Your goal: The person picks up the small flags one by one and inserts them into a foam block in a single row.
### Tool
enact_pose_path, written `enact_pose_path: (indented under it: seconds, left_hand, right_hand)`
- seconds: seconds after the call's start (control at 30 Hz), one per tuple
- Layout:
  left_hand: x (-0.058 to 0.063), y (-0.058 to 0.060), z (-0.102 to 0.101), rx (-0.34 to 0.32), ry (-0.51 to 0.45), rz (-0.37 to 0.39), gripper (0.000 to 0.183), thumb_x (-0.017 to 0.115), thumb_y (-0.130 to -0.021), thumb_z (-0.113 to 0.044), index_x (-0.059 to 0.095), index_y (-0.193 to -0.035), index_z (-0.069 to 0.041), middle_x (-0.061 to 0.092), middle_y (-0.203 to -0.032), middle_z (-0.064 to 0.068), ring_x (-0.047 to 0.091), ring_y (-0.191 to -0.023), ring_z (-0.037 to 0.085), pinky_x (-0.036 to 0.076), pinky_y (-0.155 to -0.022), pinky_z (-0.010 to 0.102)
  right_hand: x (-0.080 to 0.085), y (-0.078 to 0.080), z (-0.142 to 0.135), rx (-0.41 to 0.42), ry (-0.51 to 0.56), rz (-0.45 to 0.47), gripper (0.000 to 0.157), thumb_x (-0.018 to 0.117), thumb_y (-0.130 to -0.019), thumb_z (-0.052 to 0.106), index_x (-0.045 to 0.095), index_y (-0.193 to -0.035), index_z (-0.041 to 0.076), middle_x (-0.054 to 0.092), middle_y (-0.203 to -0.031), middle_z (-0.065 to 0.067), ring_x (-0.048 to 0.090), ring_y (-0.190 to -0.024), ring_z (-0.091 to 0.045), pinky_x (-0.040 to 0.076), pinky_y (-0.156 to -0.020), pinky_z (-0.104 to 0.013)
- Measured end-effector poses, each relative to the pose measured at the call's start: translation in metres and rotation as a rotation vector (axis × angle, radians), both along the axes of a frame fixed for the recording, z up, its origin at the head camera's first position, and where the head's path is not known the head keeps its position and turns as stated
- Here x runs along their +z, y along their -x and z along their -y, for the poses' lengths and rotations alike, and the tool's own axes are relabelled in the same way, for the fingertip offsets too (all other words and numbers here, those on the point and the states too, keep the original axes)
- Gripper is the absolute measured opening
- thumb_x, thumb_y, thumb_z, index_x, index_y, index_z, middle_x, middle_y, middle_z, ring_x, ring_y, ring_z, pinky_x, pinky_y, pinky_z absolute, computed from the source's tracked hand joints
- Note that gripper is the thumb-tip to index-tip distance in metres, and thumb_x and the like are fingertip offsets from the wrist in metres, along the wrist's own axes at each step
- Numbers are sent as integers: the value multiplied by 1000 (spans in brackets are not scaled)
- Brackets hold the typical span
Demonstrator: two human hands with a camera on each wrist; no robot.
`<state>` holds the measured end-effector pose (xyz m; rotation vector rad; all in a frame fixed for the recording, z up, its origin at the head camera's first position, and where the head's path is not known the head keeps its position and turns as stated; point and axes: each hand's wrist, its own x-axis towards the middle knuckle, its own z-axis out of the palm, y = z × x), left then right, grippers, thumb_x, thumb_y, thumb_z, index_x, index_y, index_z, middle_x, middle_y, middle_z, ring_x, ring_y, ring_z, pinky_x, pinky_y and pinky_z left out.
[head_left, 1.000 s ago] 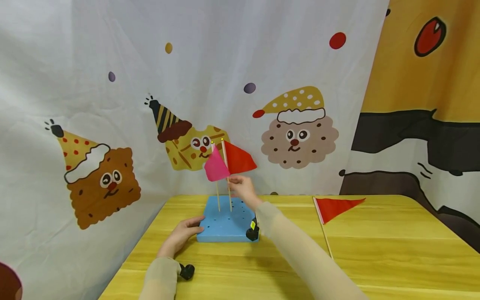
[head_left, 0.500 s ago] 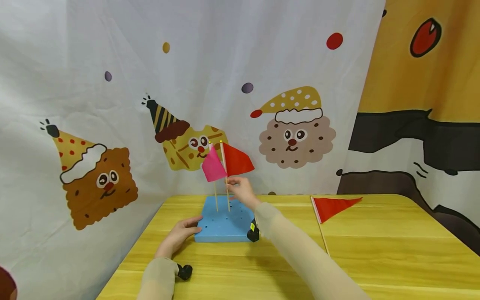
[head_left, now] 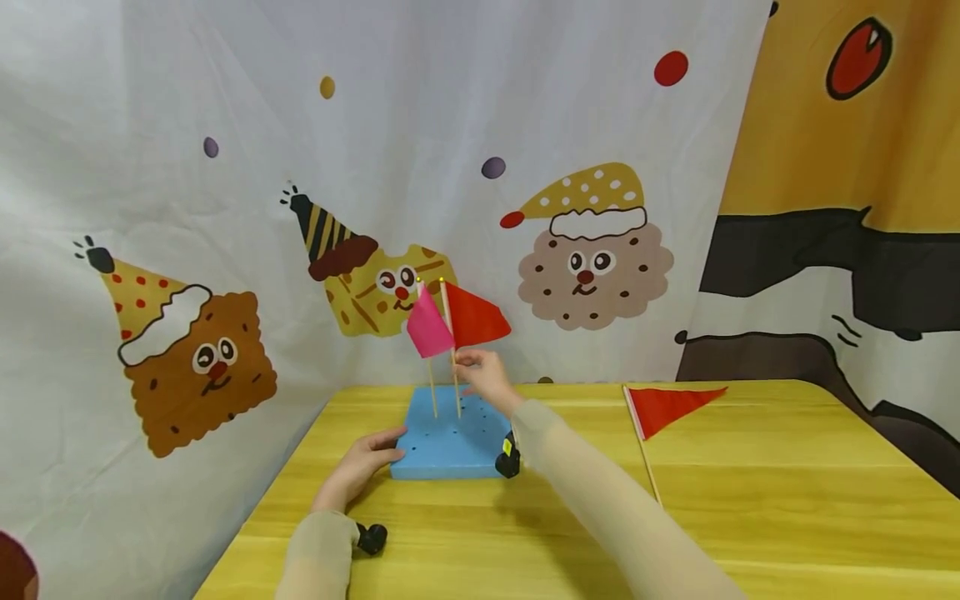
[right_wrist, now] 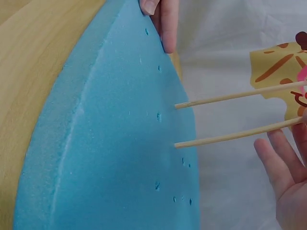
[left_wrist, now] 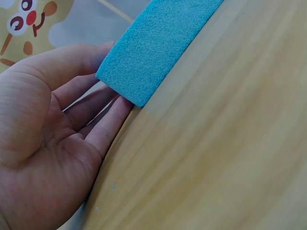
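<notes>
Foam board (head_left: 442, 457), blue and dotted with small holes (right_wrist: 159, 117), lay flat near the far edge of the wooden table (head_left: 750, 483) as we looked down at it. On its top stood a pink flag (head_left: 430, 327) and, just to the right, an upright red flag (head_left: 477, 318), both close to vertical. We saw the lower ends of both sticks (right_wrist: 230, 99) meet the foam, though how deep they went we could not tell.

Our right hand (head_left: 487, 379) had the red flag's stick between thumb and forefinger, right below the cloth; its other fingers (right_wrist: 273, 165) were spread loosely apart from the foam. Our left hand (head_left: 366, 462) had its thumb resting on the top at the left edge, while its remaining fingers, fairly straight and relaxed, lay against the side.

Well to the right, we had a second red flag (head_left: 670, 412) lying on the table, the near end of its stick running down to our right sleeve (head_left: 622, 500). Behind everything hung a pale curtain (head_left: 420, 92) printed with a brown biscuit (head_left: 247, 333), a cheese (head_left: 352, 304) and a round biscuit (head_left: 596, 304), all wearing hats.
</notes>
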<state>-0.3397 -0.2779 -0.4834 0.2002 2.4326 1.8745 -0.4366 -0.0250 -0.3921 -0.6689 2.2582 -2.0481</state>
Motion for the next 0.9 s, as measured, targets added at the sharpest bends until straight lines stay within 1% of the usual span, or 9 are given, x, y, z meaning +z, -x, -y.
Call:
enact_pose_path:
  seconds: [0.13, 0.17, 0.23, 0.37, 0.47, 0.5, 0.67, 0.8, 0.9]
  left_hand:
    - [1, 1, 0, -2, 12, -8, 54, 68, -92, -13, 50, -142, -2, 39, -148, 23, 33, -137, 41, 34, -108, 51]
    - [1, 1, 0, -2, 13, -9, 54, 68, -92, -14, 50, -142, -2, 39, -147, 23, 33, -137, 41, 34, -108, 51]
    - [1, 2, 0, -3, 7, -5, 54, 68, -92, -13, 49, -142, -2, 39, -148, 22, 32, -137, 40, 34, -108, 50]
    - [2, 1, 0, -1, 0, -9, 53, 67, -92, -12, 50, -141, -2, 39, -148, 22, 33, -137, 40, 35, -107, 50]
    - [2, 1, -2, 4, -3, -12, 52, 67, -92, -11, 50, -141, -1, 39, -148, 23, 33, -137, 40, 36, -107, 50]
    - [2, 1, -2, 6, -3, -12, 52, 67, -92, -10, 50, -141, -1, 39, -148, 23, 33, -136, 40, 37, -107, 50]
    - [2, 1, -3, 8, -9, -5, 53, 68, -92, -11, 50, -141, -1, 39, -148, 23, 34, -136, 41, 36, -107, 50]
    - [2, 0, -1, -1, -4, -4, 54, 68, -92, -13, 50, -141, -1, 38, -148, 24, 34, -136, 41, 35, -107, 52]
    - [2, -1, 1, -11, 4, -4, 55, 68, -92, -15, 49, -142, -2, 37, -148, 24, 34, -136, 41, 35, -107, 51]
  right_hand:
    - [2, 0, -1, 8, -13, -6, 28, 64, -95, 8, 64, -119, -6, 64, -107, -18, 64, -99, -41, 57, -78, -46]
    - [5, -4, -2, 9, -22, -20, 28, 63, -94, 7, 64, -119, -7, 64, -107, -20, 64, -99, -41, 57, -77, -46]
    - [11, -12, -4, 19, -33, -33, 29, 62, -95, 4, 62, -121, -8, 63, -109, -23, 63, -99, -42, 56, -79, -50]
    - [7, -10, -5, -12, -46, -38, 28, 63, -94, 5, 64, -120, -4, 65, -106, -19, 66, -93, -33, 58, -76, -45]
    - [-5, 1, -7, -45, -22, -19, 27, 63, -93, 7, 67, -119, 0, 66, -105, -16, 68, -90, -28, 58, -73, -42]
    - [-5, 0, -11, -44, -8, -11, 28, 62, -93, 6, 66, -120, -1, 66, -105, -17, 67, -91, -30, 58, -75, -44]
    - [1, -4, -44, -45, 25, 27, 30, 62, -93, 5, 65, -122, -2, 68, -102, -15, 65, -96, -38, 55, -81, -50]
    - [6, -9, -85, -35, 31, 54, 34, 63, -94, 10, 62, -126, -2, 68, -106, -13, 63, -101, -42, 54, -84, -52]
    - [7, -16, -122, -60, 12, 58, 36, 62, -96, 13, 60, -129, -2, 67, -110, -14, 65, -99, -40, 54, -84, -51]
